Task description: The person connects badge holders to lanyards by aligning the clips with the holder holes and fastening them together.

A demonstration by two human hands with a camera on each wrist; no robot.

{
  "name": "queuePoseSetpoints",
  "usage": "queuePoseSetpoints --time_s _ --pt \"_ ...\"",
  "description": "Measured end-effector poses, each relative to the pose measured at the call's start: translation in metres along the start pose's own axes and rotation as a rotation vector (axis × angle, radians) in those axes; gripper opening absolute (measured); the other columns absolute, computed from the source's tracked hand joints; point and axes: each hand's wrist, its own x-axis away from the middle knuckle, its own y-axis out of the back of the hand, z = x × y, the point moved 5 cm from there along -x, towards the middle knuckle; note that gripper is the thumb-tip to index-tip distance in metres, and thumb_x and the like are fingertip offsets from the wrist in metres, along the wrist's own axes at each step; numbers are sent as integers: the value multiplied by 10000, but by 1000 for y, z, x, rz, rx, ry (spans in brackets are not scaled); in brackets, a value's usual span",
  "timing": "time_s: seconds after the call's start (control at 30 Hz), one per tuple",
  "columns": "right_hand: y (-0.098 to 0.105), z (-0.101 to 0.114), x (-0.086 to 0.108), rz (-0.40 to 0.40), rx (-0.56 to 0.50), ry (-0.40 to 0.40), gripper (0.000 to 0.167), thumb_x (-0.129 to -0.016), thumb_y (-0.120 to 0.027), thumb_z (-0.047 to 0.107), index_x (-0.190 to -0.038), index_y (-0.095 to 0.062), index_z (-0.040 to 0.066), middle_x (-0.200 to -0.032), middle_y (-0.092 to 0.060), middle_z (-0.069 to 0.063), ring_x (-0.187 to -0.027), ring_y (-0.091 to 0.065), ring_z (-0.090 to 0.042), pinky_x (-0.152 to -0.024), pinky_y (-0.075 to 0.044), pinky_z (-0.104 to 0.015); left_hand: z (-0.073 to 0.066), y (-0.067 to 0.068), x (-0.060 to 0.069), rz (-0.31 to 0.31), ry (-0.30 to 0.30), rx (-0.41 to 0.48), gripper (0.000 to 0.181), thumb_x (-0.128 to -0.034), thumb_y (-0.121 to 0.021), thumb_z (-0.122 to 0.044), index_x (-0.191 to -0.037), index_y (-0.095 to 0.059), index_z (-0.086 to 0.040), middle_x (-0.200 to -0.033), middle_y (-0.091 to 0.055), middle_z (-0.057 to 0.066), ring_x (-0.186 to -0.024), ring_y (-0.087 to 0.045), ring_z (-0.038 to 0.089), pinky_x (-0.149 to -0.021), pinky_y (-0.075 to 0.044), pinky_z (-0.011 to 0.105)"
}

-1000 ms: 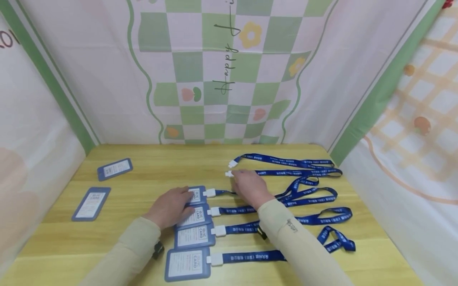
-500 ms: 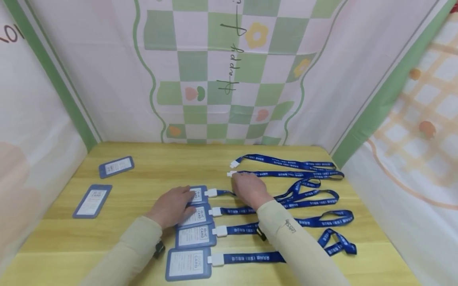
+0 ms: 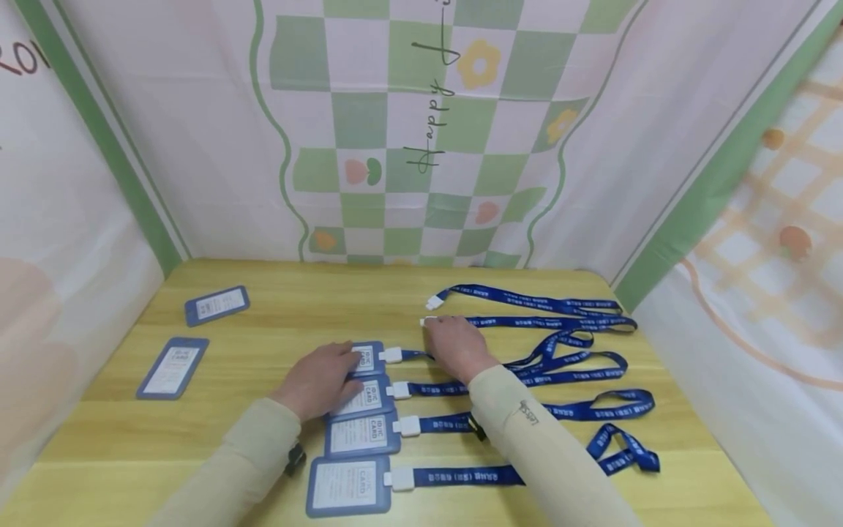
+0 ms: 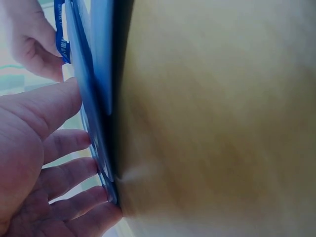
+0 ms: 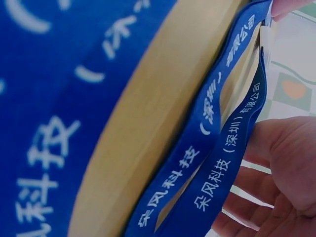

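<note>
Several blue-framed ID badge holders [image 3: 349, 487] lie stacked in a column, each joined by a white clip to a blue lanyard [image 3: 467, 476]. My left hand [image 3: 319, 380] rests with extended fingers over the two rearmost holders in that column; in the left wrist view its fingertips touch the holders' edge [image 4: 94, 113]. My right hand [image 3: 457, 348] lies across the rearmost attached lanyard, with its fingertips at the white clip end of a loose lanyard [image 3: 540, 323]. Blue ribbon [image 5: 232, 148] runs against the right thumb in the right wrist view, where the fingers look loosely extended.
Another loose lanyard [image 3: 507, 296] lies at the back, its white clip pointing left. Two separate badge holders, one farther back [image 3: 217, 305] and one nearer [image 3: 173, 368], lie on the left of the wooden table [image 3: 263, 483]. Printed curtains [image 3: 224, 146] enclose the table's back and sides.
The head view has shifted slightly. Both hands keep their places on the holders and lanyards, and nothing has been picked up or let go.
</note>
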Motion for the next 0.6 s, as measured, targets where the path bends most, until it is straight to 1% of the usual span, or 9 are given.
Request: queuePoseSetpoints --time_s 0.13,0.3,0.37,0.47,0.6 --pt "0 0 0 4 -14 -9 364 -1061 -579 200 -1419 -618 146 -1319 -678 -129 -1236 -631 -336 -1049 -560 -525 0 0 0 -2 0 1 575 -1005 -667 -427 -1476 -582 -107 -1592 -479 181 -1469 -454 398 -1229 -374 565" --pt "-1 0 0 17 -32 -16 374 -1061 -579 190 -1430 -608 137 -1334 -643 -150 -1202 -631 -326 -1000 -587 -502 -1 0 0 0 -1 -4 578 -1003 -667 -432 -1476 -583 -109 -1594 -478 178 -1472 -452 396 -1230 -373 563" --pt "-1 1 0 17 -33 -13 362 -1055 -588 180 -1412 -616 128 -1318 -637 -157 -1174 -634 -318 -973 -598 -487 -1 0 0 0 -3 -5 581 -1000 -673 -429 -1472 -585 -102 -1591 -480 183 -1469 -454 399 -1227 -377 566" --pt "1 3 0 15 -21 -1 302 -1041 -611 168 -1335 -655 116 -1262 -642 -151 -1117 -637 -298 -933 -606 -464 -1 0 1 0 -5 -6 582 -998 -676 -424 -1470 -586 -94 -1588 -482 189 -1466 -457 403 -1225 -379 569" --pt "4 6 0 12 9 10 192 -1035 -628 183 -1199 -707 122 -1133 -651 -112 -1004 -629 -251 -869 -606 -422 -1 0 1 -3 -2 -6 581 -1003 -670 -425 -1474 -582 -98 -1590 -481 184 -1468 -457 395 -1227 -379 562"
